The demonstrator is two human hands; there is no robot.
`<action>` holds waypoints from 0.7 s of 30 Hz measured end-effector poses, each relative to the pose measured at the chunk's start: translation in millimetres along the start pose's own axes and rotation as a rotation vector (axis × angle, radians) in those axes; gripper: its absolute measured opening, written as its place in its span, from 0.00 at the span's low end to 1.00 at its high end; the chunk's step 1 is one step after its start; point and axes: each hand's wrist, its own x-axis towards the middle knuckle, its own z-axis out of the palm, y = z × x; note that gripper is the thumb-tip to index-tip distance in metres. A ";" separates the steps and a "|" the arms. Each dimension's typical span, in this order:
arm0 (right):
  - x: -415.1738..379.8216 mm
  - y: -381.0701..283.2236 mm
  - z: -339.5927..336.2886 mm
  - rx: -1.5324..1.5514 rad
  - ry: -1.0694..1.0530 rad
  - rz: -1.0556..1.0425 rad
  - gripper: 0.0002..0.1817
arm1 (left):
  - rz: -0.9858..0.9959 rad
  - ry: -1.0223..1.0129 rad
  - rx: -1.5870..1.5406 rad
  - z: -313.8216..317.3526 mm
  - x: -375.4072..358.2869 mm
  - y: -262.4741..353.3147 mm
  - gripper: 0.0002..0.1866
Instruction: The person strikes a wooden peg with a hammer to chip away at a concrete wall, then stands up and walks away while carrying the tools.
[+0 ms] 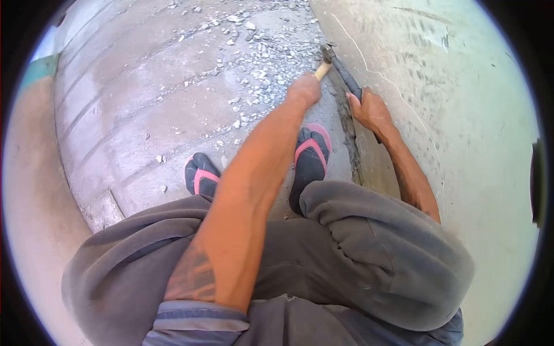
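Observation:
My left hand [304, 89] is closed around a pale yellow handle [323, 71], whose upper end meets a metal tool head [328, 53]. In my right hand [374, 111] is a dark bar [345, 76], slanting up and left to the same metal head. The two overlap there, and I cannot tell which one the head belongs to. Both tools are over the seam between floor and wall, where a rough broken groove [350, 135] runs toward my knee.
Grey rubble [265, 72] lies scattered over the lined concrete floor [144, 109]. A wall [461, 132] with a thin, wavy pale line rises on the right. My feet in dark socks and pink sandals [311, 151] stand just left of the groove. A curved wall [36, 173] is on the left.

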 end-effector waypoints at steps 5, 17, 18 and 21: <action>1.3 -81.3 -102.9 0.089 0.382 -0.073 0.25 | -0.072 -0.021 -0.089 -6.8 -34.0 10.6 0.22; -21.3 -61.7 -95.8 0.595 0.345 0.178 0.21 | 0.015 0.055 0.065 -46.7 -28.9 16.1 0.22; -22.6 -55.2 -81.1 0.622 0.307 0.194 0.21 | 0.034 0.065 0.069 -46.4 -29.9 15.6 0.22; -28.3 -33.6 -49.5 0.672 0.211 0.258 0.21 | -0.119 0.239 -0.080 -50.1 -25.9 20.6 0.22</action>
